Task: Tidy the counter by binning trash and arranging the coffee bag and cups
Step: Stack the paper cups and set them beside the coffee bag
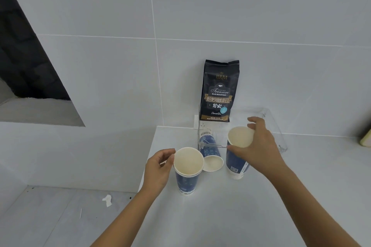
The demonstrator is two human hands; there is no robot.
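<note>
A dark coffee bag stands upright against the tiled wall, at the back of a clear plastic tray. My left hand grips the side of a stack of blue paper cups standing upright on the white counter. My right hand holds a tilted blue cup by its rim, its base near the counter. Between the two, a third blue cup lies on its side with its mouth toward me, partly inside the tray.
The counter's left edge drops to the floor, where a crumpled white scrap and a thin white stick lie. A pale yellow-green object pokes in at the right edge. A dark opening cuts into the wall at left.
</note>
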